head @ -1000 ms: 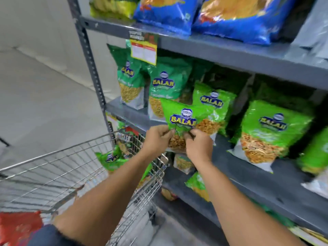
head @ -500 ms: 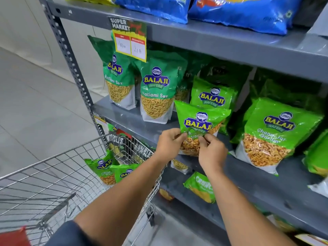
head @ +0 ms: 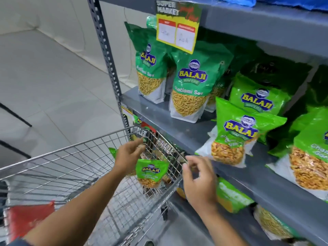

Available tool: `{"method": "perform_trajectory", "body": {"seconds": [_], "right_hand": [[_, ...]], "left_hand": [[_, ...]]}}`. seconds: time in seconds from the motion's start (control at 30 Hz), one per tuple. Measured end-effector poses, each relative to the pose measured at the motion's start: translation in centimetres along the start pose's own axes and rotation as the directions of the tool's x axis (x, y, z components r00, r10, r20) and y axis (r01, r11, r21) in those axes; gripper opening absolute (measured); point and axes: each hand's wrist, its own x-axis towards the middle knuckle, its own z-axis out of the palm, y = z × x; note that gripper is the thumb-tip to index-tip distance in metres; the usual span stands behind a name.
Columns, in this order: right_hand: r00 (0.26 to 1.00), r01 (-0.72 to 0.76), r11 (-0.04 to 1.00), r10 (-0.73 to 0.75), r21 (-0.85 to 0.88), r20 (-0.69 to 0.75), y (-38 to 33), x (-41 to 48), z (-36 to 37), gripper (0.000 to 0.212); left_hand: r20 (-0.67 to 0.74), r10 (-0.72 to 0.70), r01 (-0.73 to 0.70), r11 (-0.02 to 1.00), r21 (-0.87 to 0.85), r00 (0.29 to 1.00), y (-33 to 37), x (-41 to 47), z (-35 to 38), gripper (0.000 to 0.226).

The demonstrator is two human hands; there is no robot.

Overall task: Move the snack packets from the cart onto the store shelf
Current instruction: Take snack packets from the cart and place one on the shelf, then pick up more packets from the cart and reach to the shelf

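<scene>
A light green Balaji snack packet [head: 236, 134] leans on the grey middle shelf [head: 179, 128], free of both hands. My left hand [head: 128, 155] hovers over the far corner of the wire cart [head: 74, 157], fingers apart, holding nothing. Just below and right of it a small green packet [head: 150, 172] stands inside the cart. Another green packet [head: 112, 151] peeks out behind my left wrist. My right hand [head: 198, 178] is at the shelf's front edge beside the cart rim, fingers loosely curled and empty.
Dark green Ratlami Sev bags [head: 190, 86] stand at the shelf's left end under a yellow price tag [head: 177, 31]. More light green packets [head: 308, 157] fill the right side. The lower shelf holds further packets [head: 232, 196]. A slotted steel upright [head: 106, 55] borders the shelf. A red cart flap [head: 28, 217] shows at bottom left.
Both hands have let go of the light green packet, which now rests on the middle shelf. The left hand dropped over the cart; the right hand pulled back to the shelf edge.
</scene>
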Motion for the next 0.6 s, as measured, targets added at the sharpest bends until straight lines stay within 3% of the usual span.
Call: {"method": "perform_trajectory", "body": {"seconds": [0.1,0.17,0.3,0.37,0.47,0.6], "right_hand": [[0.926,-0.268,0.962,0.270,-0.046,0.264,0.9,0.5,4.6,0.026],[0.761,-0.533,0.835,0.545,-0.138,0.353,2.4,1.2,7.9,0.031],[0.444,-0.814,0.495,0.868,-0.303,0.223,5.5,1.5,12.6,0.031],[0.315,-0.867,0.354,0.935,-0.352,0.164,7.4,1.3,14.1,0.037],[0.185,-0.900,0.254,0.958,-0.353,0.218,10.3,1.2,15.9,0.038],[0.119,-0.916,0.213,0.954,-0.340,0.275,12.1,1.1,17.0,0.038]], "left_hand": [[-0.077,-0.095,0.099,0.994,0.050,0.993,-4.8,0.3,-2.7,0.032],[-0.094,-0.184,0.189,0.980,0.053,0.978,-8.0,0.6,-3.4,0.033],[0.011,-0.278,0.275,0.955,0.113,0.961,-12.9,0.7,-2.7,0.029],[0.070,-0.312,0.297,0.940,0.170,0.947,-14.8,0.9,-1.7,0.031],[0.183,-0.352,0.312,0.925,0.217,0.918,-16.5,2.2,0.6,0.039],[0.234,-0.372,0.347,0.927,0.141,0.898,-16.8,3.4,2.9,0.042]]}}
